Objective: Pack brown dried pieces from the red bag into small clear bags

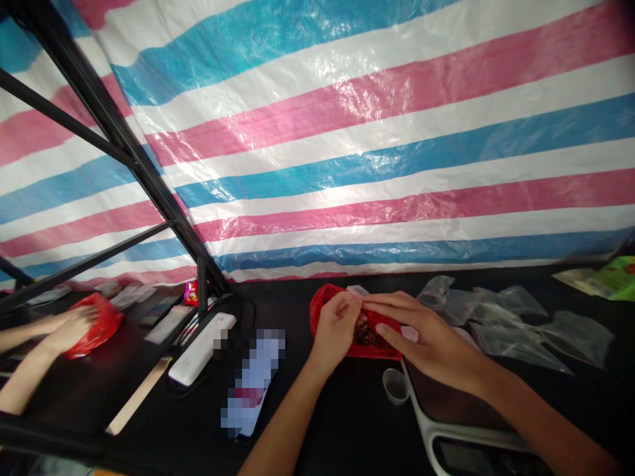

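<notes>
Honestly can't read the pixelated phone screen [254,380].
Got left hand [337,324] pinched at red bag [325,297], can't tell on what, plus right hand [426,327] loosely open over it.

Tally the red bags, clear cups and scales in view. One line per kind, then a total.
Red bags: 2 (right bag, left bag)
Clear cup: 1
Scale: 1
Total: 4
</notes>
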Motion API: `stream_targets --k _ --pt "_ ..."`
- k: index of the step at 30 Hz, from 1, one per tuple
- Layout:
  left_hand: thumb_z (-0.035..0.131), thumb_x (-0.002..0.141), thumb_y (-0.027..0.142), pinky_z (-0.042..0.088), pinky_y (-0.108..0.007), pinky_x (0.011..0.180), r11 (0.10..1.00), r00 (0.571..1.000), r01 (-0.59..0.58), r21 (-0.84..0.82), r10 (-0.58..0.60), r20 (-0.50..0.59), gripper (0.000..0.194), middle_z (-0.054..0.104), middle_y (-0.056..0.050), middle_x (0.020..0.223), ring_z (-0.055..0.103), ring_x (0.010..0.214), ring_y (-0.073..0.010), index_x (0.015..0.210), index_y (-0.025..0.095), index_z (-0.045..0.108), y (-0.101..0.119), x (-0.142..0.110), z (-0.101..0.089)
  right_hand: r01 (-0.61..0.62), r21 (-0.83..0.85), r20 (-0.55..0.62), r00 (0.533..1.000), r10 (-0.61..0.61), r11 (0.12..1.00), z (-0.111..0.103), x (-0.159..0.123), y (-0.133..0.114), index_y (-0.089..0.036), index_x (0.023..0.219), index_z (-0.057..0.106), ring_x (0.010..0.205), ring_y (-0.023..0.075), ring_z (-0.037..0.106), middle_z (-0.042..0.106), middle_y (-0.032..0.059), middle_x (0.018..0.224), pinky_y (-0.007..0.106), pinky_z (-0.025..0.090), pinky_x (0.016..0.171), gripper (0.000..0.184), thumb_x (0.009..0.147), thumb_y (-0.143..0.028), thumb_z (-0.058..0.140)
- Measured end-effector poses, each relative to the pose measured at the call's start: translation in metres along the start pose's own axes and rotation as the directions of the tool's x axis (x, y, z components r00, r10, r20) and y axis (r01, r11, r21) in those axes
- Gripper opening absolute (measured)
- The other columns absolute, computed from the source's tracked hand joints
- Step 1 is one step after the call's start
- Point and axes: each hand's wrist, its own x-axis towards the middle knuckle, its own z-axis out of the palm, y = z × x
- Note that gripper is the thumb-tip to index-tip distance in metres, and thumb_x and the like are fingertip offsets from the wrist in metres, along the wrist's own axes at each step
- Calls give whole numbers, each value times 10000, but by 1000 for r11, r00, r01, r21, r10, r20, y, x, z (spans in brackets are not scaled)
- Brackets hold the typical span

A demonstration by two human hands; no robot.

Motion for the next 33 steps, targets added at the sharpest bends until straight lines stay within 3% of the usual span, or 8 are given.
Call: stream_targets --k 8,19,26,33 --pt "740 869 588 495 -272 643 999 998 29 -44 -27 49 412 690 -9 707 612 624 -139 904 178 717 -1 0 1 -7 32 -33 999 8 999 0 0 4 -319 1359 715 1230 272 686 730 79 1348 452 565 1081 344 1039 -348 592" --pt "857 790 503 522 -270 712 990 991 74 -122 -59 123 367 737 -32 762 656 684 -137 830 155 750 -1 -5 4 -20 -116 -145 989 3 993 8 -2 19 -310 1400 632 995 249 730 778 42 1055 423 588 950 412 987 -298 634" --pt "854 801 462 538 -284 734 993 990 63 -96 -50 134 311 751 -30 761 683 702 -156 856 170 763 1 -7 3 -28 -120 -152 988 10 992 9 -5 19 -307 1419 588 992 245 731 773 33 1055 435 584 959 432 988 -286 618" --pt "851 813 431 538 -270 727 993 990 44 -113 -28 140 284 750 -27 759 685 702 -148 830 165 753 3 -7 4 -44 -118 -126 992 29 992 9 -7 17 -325 1460 562 1090 262 726 767 40 1178 458 557 1030 490 979 -337 656"
